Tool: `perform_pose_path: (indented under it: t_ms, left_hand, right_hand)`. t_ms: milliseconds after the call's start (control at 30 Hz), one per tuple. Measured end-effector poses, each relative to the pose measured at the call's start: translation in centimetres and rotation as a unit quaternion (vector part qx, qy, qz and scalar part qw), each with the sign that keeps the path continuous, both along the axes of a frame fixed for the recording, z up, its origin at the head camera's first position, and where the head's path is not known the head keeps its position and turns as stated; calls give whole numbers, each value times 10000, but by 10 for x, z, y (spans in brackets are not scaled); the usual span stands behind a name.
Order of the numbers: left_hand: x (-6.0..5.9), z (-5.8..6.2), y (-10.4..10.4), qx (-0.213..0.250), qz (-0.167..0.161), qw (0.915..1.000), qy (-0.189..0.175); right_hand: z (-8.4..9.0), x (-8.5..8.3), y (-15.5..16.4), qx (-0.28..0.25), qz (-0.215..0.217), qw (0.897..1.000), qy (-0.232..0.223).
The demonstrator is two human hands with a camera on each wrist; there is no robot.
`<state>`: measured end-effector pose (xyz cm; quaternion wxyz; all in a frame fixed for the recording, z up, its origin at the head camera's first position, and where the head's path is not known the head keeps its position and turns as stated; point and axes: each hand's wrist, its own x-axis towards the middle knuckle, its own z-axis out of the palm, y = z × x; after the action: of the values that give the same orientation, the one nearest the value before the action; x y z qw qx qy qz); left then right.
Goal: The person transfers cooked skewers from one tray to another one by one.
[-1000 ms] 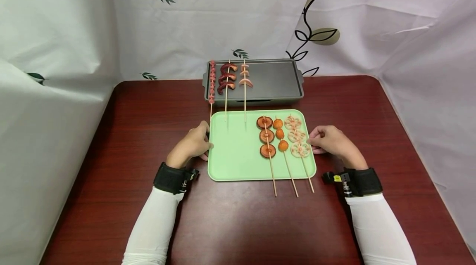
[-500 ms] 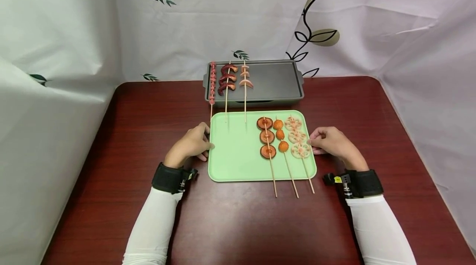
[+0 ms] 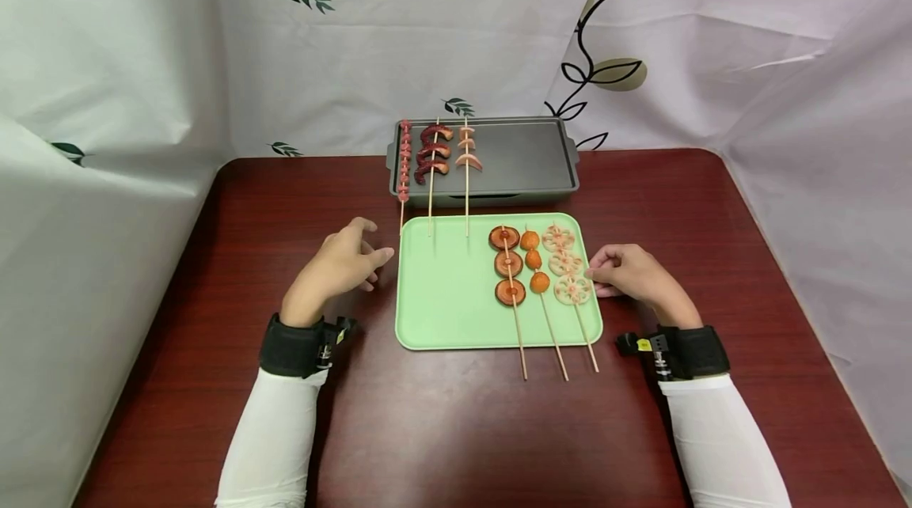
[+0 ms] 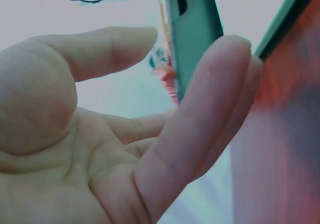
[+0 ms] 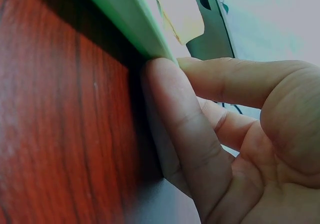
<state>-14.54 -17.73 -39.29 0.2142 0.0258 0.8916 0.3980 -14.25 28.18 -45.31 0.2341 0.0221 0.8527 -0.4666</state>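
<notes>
In the head view a light green tray (image 3: 442, 286) lies on the table. Its right side carries a skewer of brown mushroom slices (image 3: 509, 263), one of orange balls (image 3: 539, 282) and one of lotus root slices (image 3: 572, 289), with sticks past the near rim. My right hand (image 3: 634, 271) pinches the tray's right rim; thumb and finger (image 5: 175, 93) meet at the rim in the right wrist view. Off the tray's left edge, my left hand (image 3: 338, 259) is apart from it with fingers spread. Only air lies between its thumb and fingers (image 4: 215, 83).
Behind the tray stands a dark grey grill pan (image 3: 523, 156). On its left part lie a skewer of small red pieces (image 3: 404, 152), one of dark red tentacles (image 3: 432, 152) and one of pale crescents (image 3: 468, 162), their sticks reaching over the tray's far rim. White curtains enclose the table (image 3: 427, 437).
My left hand has let go of the tray's left rim and moved left, its fingers opening. The right hand keeps its pinch, and the tray and skewers stay put.
</notes>
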Motion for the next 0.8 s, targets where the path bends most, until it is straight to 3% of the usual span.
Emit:
perform_pose_path:
  t_ms: [100, 233, 400, 500, 567, 633, 800]
  left_hand:
    - [2, 8, 0, -166, 113, 9989, 428]
    - [3, 11, 5, -251, 319, 9902, 1339]
    - [-1, 9, 20, 135, 577, 9645, 2575]
    - [-4, 7, 30, 552, 641, 9478, 3073]
    - [-7, 8, 36, 760, 655, 9388, 3295]
    - [-10, 9, 43, 876, 645, 9349, 3378]
    - [-17, 12, 58, 959, 454, 9404, 3232]
  right_hand:
    - [0, 0, -1, -26, 11, 10000, 16]
    - [1, 1, -1, -7, -18, 10000, 15]
    - [2, 1, -1, -21, 0, 10000, 7]
    - [2, 1, -1, -52, -9, 10000, 6]
    - [2, 1, -1, -77, -23, 10000, 9]
    - [2, 1, -1, -94, -31, 9999, 12]
    - [2, 1, -1, -128, -46, 9999, 22]
